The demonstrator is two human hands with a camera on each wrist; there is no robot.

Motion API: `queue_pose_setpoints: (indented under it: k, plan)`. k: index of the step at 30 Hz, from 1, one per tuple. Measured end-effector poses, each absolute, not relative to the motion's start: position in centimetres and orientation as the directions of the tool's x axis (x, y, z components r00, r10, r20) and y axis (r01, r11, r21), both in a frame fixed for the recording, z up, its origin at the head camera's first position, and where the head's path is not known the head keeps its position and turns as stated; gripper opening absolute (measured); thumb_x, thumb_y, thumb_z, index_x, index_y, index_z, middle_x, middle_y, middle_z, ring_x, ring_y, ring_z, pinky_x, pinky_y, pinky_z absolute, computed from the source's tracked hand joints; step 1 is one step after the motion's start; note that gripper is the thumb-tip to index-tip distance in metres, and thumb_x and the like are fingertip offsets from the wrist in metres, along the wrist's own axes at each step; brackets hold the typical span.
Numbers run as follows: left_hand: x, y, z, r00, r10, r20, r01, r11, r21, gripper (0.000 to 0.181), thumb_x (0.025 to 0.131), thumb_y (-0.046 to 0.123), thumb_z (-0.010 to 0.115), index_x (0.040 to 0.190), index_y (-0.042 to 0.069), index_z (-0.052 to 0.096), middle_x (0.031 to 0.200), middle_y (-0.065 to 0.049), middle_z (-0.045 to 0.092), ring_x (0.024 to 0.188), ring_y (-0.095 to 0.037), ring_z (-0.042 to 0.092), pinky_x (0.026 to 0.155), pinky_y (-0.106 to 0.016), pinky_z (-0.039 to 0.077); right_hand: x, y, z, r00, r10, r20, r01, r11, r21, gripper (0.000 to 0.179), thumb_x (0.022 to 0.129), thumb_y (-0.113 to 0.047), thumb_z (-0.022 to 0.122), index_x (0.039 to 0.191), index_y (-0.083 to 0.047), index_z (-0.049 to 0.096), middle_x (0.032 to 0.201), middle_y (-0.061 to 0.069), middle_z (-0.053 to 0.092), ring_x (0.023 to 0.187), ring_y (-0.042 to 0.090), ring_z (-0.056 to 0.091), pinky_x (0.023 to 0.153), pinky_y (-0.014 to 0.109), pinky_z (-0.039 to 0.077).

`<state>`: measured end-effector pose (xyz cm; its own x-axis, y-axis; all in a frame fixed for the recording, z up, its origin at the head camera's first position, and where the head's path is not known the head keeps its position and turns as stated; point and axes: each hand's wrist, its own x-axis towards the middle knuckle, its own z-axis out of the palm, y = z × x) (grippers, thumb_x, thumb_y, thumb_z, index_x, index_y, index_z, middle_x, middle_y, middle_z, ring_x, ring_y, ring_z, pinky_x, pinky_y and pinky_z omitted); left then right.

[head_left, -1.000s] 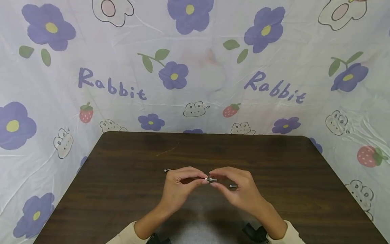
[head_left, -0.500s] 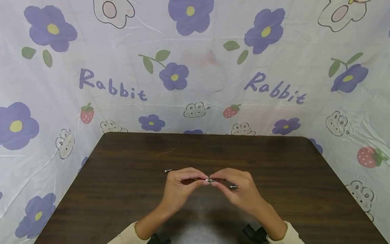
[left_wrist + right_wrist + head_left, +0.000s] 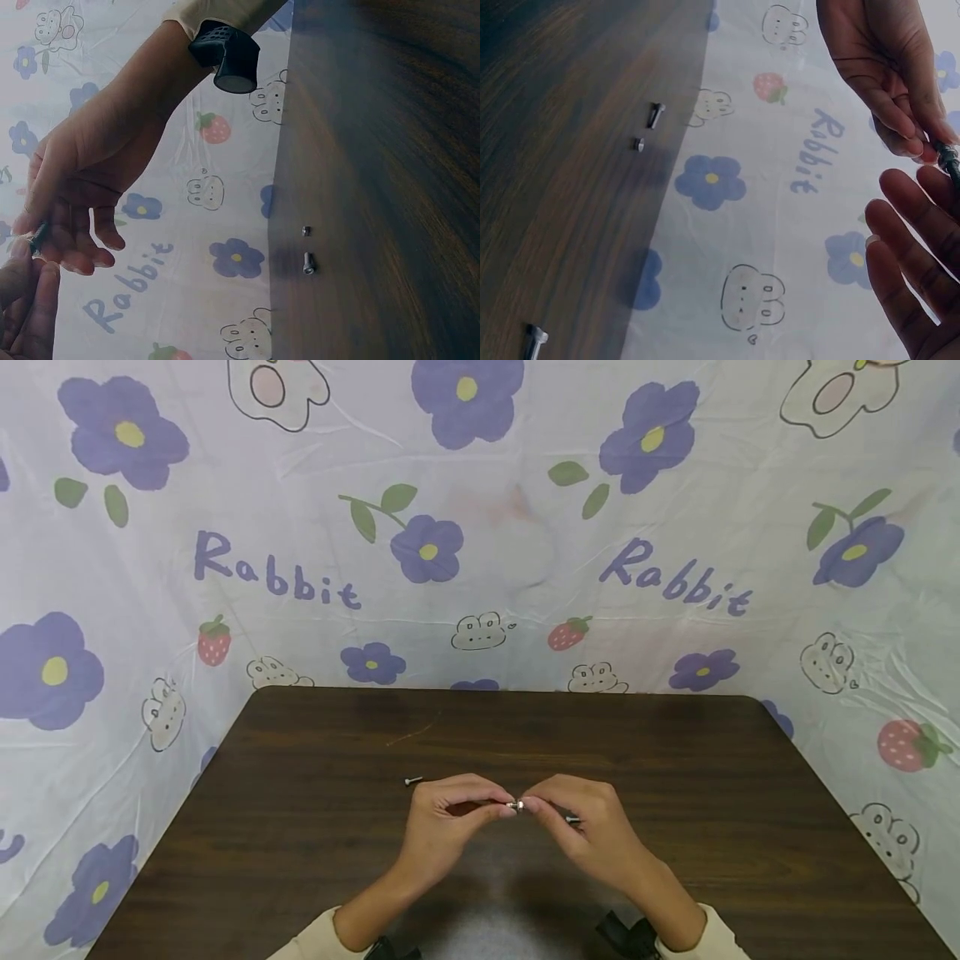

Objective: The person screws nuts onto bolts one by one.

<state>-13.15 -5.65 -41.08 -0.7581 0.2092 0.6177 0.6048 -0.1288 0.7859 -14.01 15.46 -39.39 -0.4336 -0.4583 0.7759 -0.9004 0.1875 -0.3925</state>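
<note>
Two narrow grips (image 3: 441, 822) (image 3: 604, 828), pinching one bolt (image 3: 37, 238)

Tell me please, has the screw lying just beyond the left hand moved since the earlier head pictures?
No; the screw keeps its place against the light mark on the table.

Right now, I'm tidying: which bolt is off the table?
The bolt held between left hand and right hand; the left bolt and right bolt lie on the table.

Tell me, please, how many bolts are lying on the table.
2: the left bolt, near the left hand, and the right bolt, partly behind the right hand in the head view. This excludes the metal piece both hands pinch; hands may hide others.
</note>
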Motion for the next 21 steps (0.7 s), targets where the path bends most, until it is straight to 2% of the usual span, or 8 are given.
queue_pose_setpoints:
  k: [5, 12, 21]
  plan:
    - [-13.32, -5.72, -40.92, -0.755, 0.192, 0.627, 0.614, -0.128, 0.779, 0.009, 0.083, -0.003, 0.079, 0.092, 0.001, 0.079, 0.089, -0.01, 0.075, 0.079, -0.018, 0.073, 0.067, -0.035, 0.062, -14.0, 15.5, -39.15, -0.466, -0.442, 0.766, -0.879, 0.135, -0.457, 0.026, 0.092, -0.008, 0.076, 0.116, -0.001, 0.068, 0.099, 0.01, 0.075, 0.08, 0.015, 0.072, 0.068, 0.024, 0.06]
    - [-13.34, -5.79, -40.66, -0.756, 0.198, 0.624, 0.612, -0.125, 0.781, 0.009, 0.084, -0.002, 0.079, 0.092, 0.002, 0.079, 0.089, -0.01, 0.075, 0.08, -0.019, 0.073, 0.067, -0.035, 0.062, -14.28, 15.49, -39.18, -0.401, -0.432, 0.808, -0.913, 0.113, -0.392, 0.028, 0.082, 0.005, 0.081, 0.107, -0.002, 0.073, 0.095, 0.009, 0.074, 0.073, 0.013, 0.068, 0.066, 0.02, 0.057]
    - [-13.27, -5.95, -40.56, -0.761, 0.2, 0.617, 0.604, -0.13, 0.786, 0.009, 0.085, -0.002, 0.078, 0.093, 0.001, 0.079, 0.09, -0.01, 0.075, 0.08, -0.019, 0.073, 0.067, -0.035, 0.062, -14.31, 15.33, -39.33, -0.407, -0.434, 0.804, -0.912, 0.138, -0.387, 0.014, 0.094, -0.01, 0.074, 0.107, -0.004, 0.074, 0.093, 0.006, 0.074, 0.069, 0.007, 0.064, 0.061, 0.016, 0.054]
